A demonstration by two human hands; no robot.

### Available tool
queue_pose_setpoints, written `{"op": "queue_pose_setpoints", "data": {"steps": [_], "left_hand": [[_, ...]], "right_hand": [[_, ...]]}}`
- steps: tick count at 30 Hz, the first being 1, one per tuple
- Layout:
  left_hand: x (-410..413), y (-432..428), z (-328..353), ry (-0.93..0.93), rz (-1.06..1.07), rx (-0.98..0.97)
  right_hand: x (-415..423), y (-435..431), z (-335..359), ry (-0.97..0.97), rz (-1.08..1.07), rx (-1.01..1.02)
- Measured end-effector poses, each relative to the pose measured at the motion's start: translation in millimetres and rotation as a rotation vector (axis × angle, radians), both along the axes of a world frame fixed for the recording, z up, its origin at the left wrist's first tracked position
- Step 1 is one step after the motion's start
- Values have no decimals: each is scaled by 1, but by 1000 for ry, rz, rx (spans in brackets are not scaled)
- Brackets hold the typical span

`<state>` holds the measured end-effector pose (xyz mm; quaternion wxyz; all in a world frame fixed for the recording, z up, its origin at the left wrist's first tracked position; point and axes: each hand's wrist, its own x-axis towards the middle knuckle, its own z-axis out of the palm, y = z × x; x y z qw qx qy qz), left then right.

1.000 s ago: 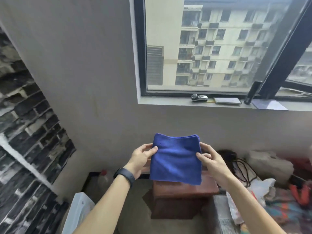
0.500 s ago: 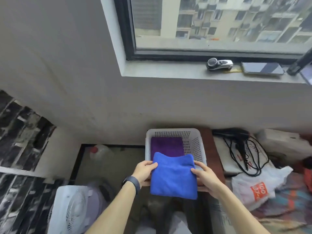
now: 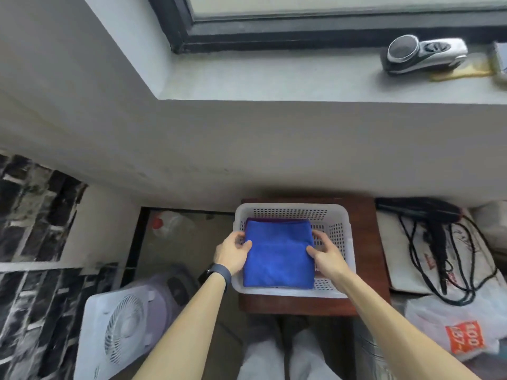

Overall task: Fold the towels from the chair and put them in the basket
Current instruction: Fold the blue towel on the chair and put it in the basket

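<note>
Though sideways, "100" on plastic bag (image 3: 452, 322).

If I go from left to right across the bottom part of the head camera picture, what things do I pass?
White box fan → left hand → folded blue towel → right hand → black hair dryer with its cord.

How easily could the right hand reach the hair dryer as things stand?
Probably yes, once it lets go: the right hand holds the blue towel in the basket. The hair dryer lies uncovered to the basket's right, with nothing standing between.
</note>
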<state>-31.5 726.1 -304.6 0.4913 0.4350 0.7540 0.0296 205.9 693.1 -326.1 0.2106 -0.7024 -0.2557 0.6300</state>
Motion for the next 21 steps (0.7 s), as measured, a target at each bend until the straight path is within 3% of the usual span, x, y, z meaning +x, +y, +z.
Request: {"op": "queue_pose_setpoints", "data": {"steps": [13, 16, 19, 21], "left_hand": [[18, 24, -16, 493, -483, 100], [21, 13, -16, 584, -597, 292], [20, -5, -22, 555, -852, 559], [14, -7, -31, 525, -1006, 521]], "right_hand": [[-17, 8, -35, -275, 17, 66], [-23, 1, -37, -535, 66, 111], [-30, -13, -36, -885, 323, 412], [-35, -19, -43, -954, 593, 591]]}}
